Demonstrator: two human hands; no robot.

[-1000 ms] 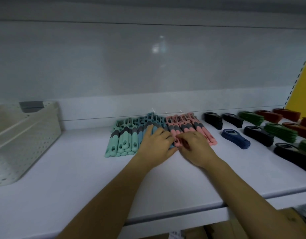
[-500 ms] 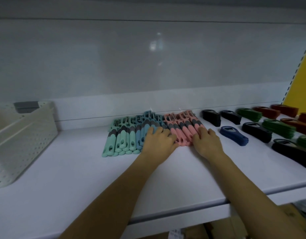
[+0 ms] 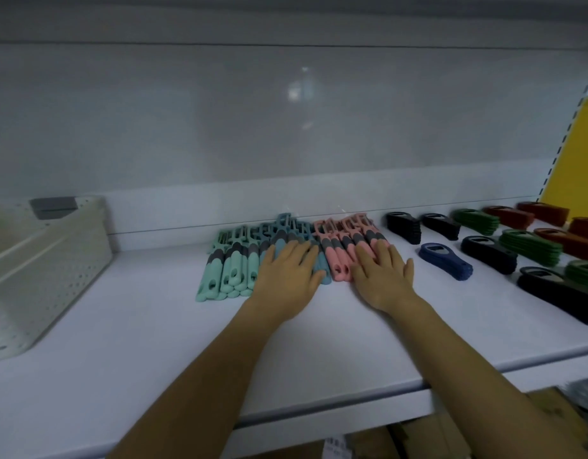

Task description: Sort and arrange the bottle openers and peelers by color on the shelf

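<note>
A person's two bare arms are reaching forward onto a white shelf [image 3: 147, 342], seen from above and behind the hands. A tight row of peelers is lying near the back of the shelf, handles pointing toward the viewer, grouped by colour: mint green peelers [image 3: 231, 271] on the left, blue peelers [image 3: 282, 231] in the middle, pink peelers [image 3: 339, 256] on the right.

The left hand [image 3: 287, 273] is resting palm down on the blue peelers, its fingers [image 3: 299, 251] lying straight and close together, gripping nothing. The right hand [image 3: 382, 278] is resting palm down on the right part of the pink peelers, its fingers likewise flat and slightly spread, gripping nothing. A few pink handles are showing in the gap between the two hands.

To the right, apart from the peelers, stacks of bottle openers are lying in rows: black bottle openers [image 3: 403, 228], a dark blue stack [image 3: 446, 261], green bottle openers [image 3: 531, 248] and red bottle openers [image 3: 507, 216], running off toward the right edge.

At the far left of the shelf a white perforated basket [image 3: 44, 270] is standing, well apart from the peelers. A yellow panel [image 3: 570, 154] is showing at the right, beyond the shelf's end.
</note>
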